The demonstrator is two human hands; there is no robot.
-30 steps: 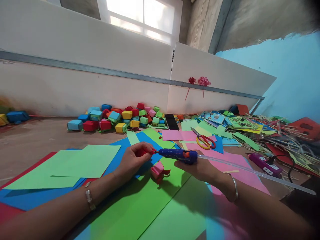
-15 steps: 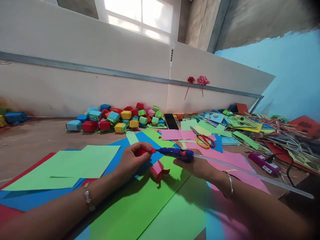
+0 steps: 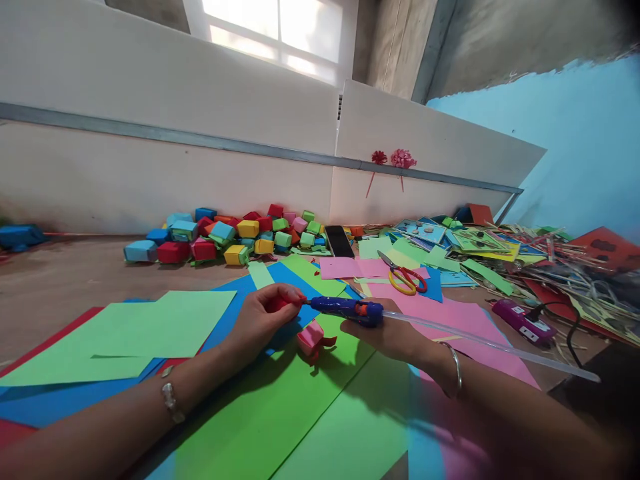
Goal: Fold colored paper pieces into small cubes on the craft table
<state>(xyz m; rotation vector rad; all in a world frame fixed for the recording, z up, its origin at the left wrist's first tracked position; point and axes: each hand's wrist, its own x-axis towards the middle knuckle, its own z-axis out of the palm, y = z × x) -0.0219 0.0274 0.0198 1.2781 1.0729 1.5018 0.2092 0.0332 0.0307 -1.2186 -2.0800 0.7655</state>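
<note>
Since the earlier frame the free end of the glue stick (image 3: 493, 344) has drawn in toward the right hand (image 3: 390, 337), and the whole scene sits slightly farther left in view. Nearest, below the fingers, lies a bright green sheet (image 3: 260, 403). A small pink-and-red paper box (image 3: 311, 335) sits on it, just below and right of the left fingertips. The left hand (image 3: 265, 319) has thumb and fingertips pinched together on a red paper piece (image 3: 302, 299) — right at the nozzle of the blue glue gun (image 3: 345, 309). The right fingers, mostly hidden, are clamped on the gun. Pale green sheets (image 3: 185, 323) lie left of the left fingers; a purple power strip (image 3: 520, 320) sits well right of the right fingers. Beyond the fingers lie scissors (image 3: 404, 277), then a phone (image 3: 339, 241) and — farther left — piled paper boxes (image 3: 247, 230).
</note>
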